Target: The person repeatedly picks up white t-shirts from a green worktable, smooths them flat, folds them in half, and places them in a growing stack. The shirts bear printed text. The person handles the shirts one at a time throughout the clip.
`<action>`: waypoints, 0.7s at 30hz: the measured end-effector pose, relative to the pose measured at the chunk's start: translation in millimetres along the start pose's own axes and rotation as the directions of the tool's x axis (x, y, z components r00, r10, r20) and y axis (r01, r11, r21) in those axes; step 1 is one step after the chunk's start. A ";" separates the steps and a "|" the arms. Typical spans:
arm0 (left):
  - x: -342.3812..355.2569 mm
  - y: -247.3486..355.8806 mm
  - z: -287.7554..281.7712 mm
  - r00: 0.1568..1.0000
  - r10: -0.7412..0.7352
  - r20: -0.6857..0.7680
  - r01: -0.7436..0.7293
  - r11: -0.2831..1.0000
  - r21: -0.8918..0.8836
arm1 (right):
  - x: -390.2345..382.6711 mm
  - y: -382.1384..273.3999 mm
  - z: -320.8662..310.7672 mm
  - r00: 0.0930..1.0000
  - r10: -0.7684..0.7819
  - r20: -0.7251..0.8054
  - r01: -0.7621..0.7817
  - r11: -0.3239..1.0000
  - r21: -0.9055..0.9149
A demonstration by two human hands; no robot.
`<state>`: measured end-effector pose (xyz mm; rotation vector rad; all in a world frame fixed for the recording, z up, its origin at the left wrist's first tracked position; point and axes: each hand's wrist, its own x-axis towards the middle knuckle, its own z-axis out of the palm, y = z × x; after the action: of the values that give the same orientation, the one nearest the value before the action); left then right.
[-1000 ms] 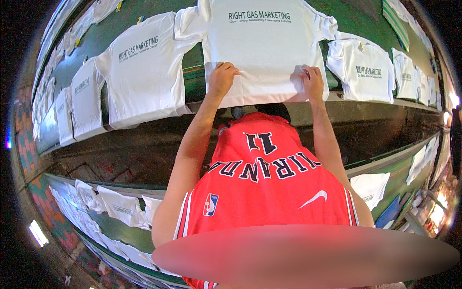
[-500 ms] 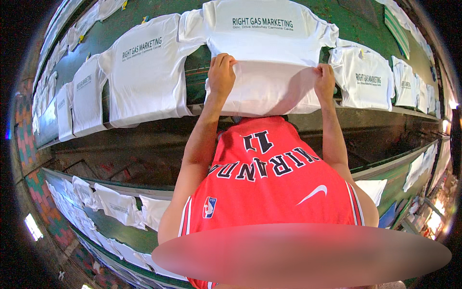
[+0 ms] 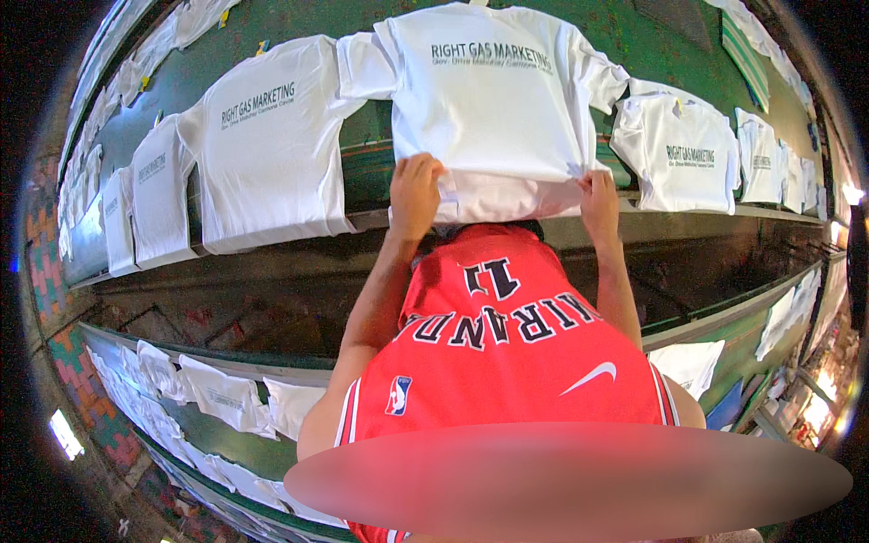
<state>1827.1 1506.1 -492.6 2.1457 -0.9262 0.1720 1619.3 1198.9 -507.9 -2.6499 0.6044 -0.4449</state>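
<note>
In front of me a white printed T-shirt lies flat on a long green table, its dark lettering across the upper part. My left hand pinches the lower left of its hem. At the lower right, my right hand grips the same hem between thumb and fingers. Between the hands the hem is stretched nearly straight, slightly raised. Below it shows a strip of the paler, pinkish under layer, reaching the table's near edge.
Another printed white T-shirt lies on the left, and a smaller-looking one on the right. Several more run along the table both ways. Behind me, across a dark aisle, a second green table carries more white shirts.
Both hands have come toward me, drawing the shirt's upper layer down. The strip of under layer below the hem is narrower, and the printed lettering sits a little lower.
</note>
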 end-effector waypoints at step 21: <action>222.5 -195.9 69.8 0.984 -0.049 -0.172 0.107 0.932 0.345 | 282.9 90.6 82.0 0.990 0.012 -0.141 -0.003 0.998 0.067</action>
<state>2107.5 1416.6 -571.1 2.4502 -0.7574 0.4988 1861.8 1015.3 -557.7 -2.5670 0.6304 -0.6432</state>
